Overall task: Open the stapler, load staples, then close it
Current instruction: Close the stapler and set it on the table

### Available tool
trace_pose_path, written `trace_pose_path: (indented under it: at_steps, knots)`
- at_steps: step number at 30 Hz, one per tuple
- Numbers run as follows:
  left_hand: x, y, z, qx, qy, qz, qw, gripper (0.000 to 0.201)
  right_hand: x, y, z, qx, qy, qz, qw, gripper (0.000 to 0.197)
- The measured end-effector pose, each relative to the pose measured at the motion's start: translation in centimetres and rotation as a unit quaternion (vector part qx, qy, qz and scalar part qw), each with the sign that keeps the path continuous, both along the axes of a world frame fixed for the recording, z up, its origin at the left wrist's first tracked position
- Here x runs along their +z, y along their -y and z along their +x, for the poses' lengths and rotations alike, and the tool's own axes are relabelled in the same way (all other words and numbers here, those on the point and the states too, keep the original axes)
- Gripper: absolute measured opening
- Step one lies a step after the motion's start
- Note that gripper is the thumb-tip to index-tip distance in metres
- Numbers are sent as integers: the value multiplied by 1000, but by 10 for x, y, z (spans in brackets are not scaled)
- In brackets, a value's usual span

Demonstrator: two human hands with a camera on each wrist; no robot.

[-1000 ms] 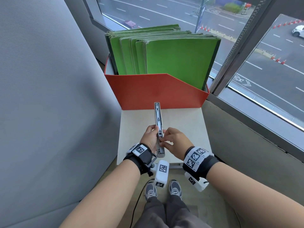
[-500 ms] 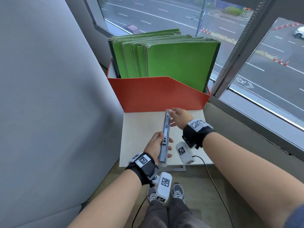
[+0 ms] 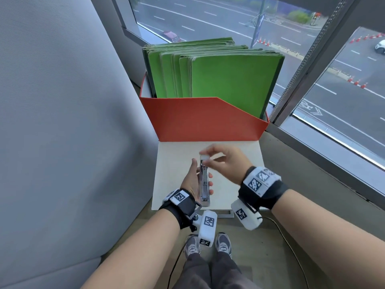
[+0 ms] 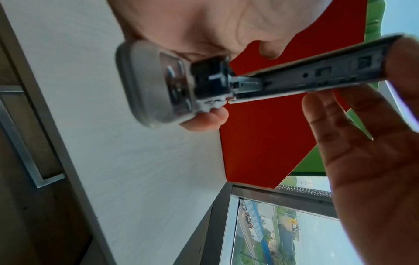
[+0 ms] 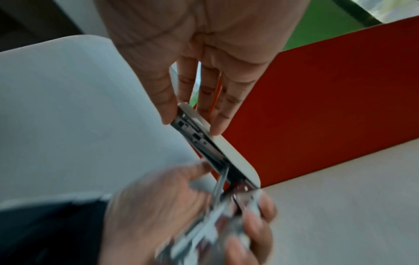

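Stapler [image 3: 203, 184]: we are holding it in the air above the pale worktop [image 3: 173, 157], base in one grip, lid in the other, with the hinge between the two grips.

Left hand [image 3: 192, 182]: our left grip is wrapping the base and metal magazine, thumb on one side and fingers curling round the other.

Right hand [image 3: 226, 163]: our right grip is pinching the free end of the white lid [image 5: 229, 148], thumb on the inner channel, fingertips [image 5: 215, 131] on the outer shell.

What has changed: half a second ago the lid was lying folded fully back, in a straight line beyond the left grip, toward the red file box [image 3: 204, 119]; now we are swinging it up and over, so it is standing roughly at a right angle to the base, directly above the left grip's far end.

What that means: we are judging this as the closing stroke, the last step, with the lid about half way home.

Staples: we are not seeing whether a strip is sitting in the magazine (the right wrist view is blurring there), so the loading cannot be confirmed.

Next: probably bringing the lid down toward the left grip until it is latching, while keeping the thumb out of the closing gap.
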State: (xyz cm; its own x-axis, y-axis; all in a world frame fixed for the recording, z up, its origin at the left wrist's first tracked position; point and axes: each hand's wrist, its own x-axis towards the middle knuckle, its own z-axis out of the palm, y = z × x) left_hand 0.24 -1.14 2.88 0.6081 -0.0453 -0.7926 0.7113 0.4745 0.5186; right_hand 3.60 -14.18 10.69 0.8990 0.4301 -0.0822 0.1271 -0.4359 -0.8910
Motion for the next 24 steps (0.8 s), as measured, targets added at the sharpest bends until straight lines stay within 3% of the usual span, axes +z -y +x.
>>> trace_pose_path:
  at_steps: [2, 7, 11, 14, 16, 20, 24]
  knots:
    - [4, 0, 3, -23, 4, -2, 1000, 61, -6, 3, -15, 38, 48, -5, 998, 15]
    - [9, 0, 8, -87, -16, 1, 996, 37, -32, 6, -36, 68, 113, -13, 991, 12]
    - [2, 1, 11, -13, 20, 17, 1000, 34, -45, 8, -45, 58, 104, -13, 993, 17]
    - [2, 2, 10, 26, 56, 16, 998, 28, -47, 11, -50, -6, 28, -2, 1000, 21]
    - [1, 4, 9, 32, 77, 27, 996, 28, -53, 10, -52, -68, -74, -17, 995, 24]
    - [-3, 7, 8, 24, 101, 54, 993, 28, -66, 4, -57, -149, -295, 99, 938, 20]
    - [-9, 8, 6, 17, 101, 68, 992, 24, -70, 2, -57, -153, -340, 172, 912, 17]
